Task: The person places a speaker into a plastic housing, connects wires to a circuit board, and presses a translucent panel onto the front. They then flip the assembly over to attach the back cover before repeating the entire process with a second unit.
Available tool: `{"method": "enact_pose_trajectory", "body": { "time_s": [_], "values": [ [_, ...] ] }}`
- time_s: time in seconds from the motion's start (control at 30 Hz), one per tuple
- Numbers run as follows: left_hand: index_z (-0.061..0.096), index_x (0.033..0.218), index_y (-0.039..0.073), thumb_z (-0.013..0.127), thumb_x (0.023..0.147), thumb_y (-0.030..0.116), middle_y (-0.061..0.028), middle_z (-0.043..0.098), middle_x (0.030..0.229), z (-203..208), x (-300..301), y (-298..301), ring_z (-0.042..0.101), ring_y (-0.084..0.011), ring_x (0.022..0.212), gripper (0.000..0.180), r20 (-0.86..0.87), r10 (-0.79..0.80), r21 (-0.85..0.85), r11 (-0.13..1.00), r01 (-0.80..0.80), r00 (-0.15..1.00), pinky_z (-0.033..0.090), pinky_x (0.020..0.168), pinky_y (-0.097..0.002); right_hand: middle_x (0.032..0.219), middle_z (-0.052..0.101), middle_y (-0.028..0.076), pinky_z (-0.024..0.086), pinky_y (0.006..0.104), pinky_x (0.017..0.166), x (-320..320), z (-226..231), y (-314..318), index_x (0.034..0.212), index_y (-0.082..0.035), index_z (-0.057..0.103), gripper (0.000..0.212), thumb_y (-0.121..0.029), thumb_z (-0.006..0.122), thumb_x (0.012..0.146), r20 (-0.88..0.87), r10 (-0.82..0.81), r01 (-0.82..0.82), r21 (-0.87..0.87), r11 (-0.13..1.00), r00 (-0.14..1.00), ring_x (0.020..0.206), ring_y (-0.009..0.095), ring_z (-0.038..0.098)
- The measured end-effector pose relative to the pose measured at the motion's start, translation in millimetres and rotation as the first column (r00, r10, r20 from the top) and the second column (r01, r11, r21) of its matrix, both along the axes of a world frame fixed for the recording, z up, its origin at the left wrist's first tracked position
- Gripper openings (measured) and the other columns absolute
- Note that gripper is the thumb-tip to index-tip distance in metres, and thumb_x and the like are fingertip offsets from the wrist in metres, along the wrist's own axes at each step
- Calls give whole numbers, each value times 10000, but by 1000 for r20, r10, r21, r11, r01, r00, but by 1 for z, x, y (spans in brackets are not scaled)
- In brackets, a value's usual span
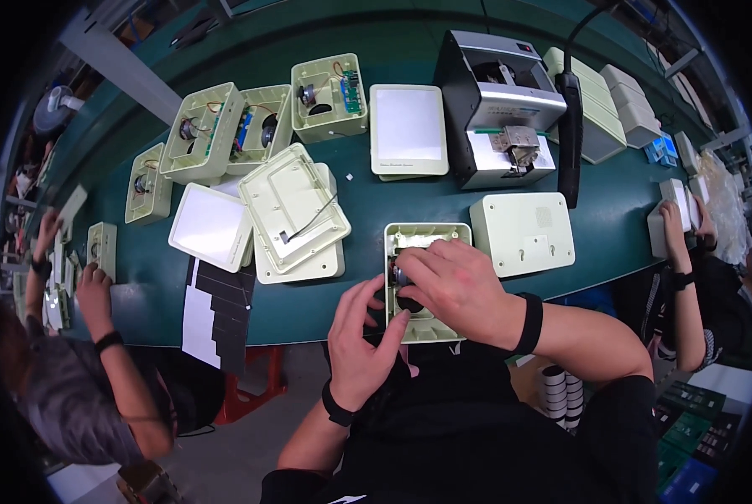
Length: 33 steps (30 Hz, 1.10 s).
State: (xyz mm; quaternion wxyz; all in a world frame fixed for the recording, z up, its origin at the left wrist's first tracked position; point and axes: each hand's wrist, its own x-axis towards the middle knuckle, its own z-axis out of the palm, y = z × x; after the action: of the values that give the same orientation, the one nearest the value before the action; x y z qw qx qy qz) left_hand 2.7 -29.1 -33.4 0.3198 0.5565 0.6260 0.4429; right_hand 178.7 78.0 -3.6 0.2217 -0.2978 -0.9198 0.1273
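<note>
Table edge: An open cream housing (426, 228) sits at the near edge of the green table (367, 206).
Tabletop: Green surface shows left of the housing, toward stacked cream covers (296, 214), and on its far side; a back cover (523, 235) lies just beside it, right.
Left hand (359, 353): Fingers curve loosely, released, at the housing's left wall.
Right hand (464, 290): Bent fingers reach inside over the right wall, near a round black part (410, 305); whether they grasp anything cannot be told.
</note>
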Motion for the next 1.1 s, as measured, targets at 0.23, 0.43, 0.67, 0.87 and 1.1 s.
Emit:
{"method": "enact_pose_trajectory", "body": {
  "time_s": [0.23,0.43,0.67,0.87,1.1],
  "values": [
    [653,1390,28,824,878,98,-126,664,1278,-2,0,0,666,-206,940,544,-4,7,4,1000,-7,1000,541,749,-315,1052,714,26,521,358,792,3,-1,-1,1128,-74,669,419,-194,867,779,22,-20,18,72,997,1000,898,221,655],
    [653,1389,31,819,878,89,-128,665,1274,-5,1,-2,661,-204,924,540,-2,13,3,1000,-13,1000,537,750,-312,1054,706,25,525,364,771,4,-11,-2,1123,-78,674,393,-180,854,789,-89,-1,7,64,998,996,884,216,656],
    [653,1388,31,817,878,85,-130,666,1274,-4,1,-1,662,-208,916,539,-9,15,2,1000,-15,1000,543,756,-317,1063,701,23,522,365,748,4,-10,2,1118,-75,673,369,-170,839,802,-61,38,-34,73,997,997,871,215,655],
    [653,1383,26,823,874,95,-147,673,1271,-4,1,0,679,-227,924,540,-12,15,15,1000,-15,1000,560,758,-335,1072,699,33,514,367,734,5,-7,6,1109,-61,674,338,-166,812,819,-17,68,-67,63,996,998,876,214,650],
    [659,1361,2,841,854,125,-168,684,1259,-7,0,-2,705,-259,946,553,-47,6,31,1000,-4,999,580,758,-352,1155,703,120,518,357,747,9,2,6,1181,-16,684,373,-158,746,842,122,124,-138,107,985,985,898,234,655]
  ]
}}
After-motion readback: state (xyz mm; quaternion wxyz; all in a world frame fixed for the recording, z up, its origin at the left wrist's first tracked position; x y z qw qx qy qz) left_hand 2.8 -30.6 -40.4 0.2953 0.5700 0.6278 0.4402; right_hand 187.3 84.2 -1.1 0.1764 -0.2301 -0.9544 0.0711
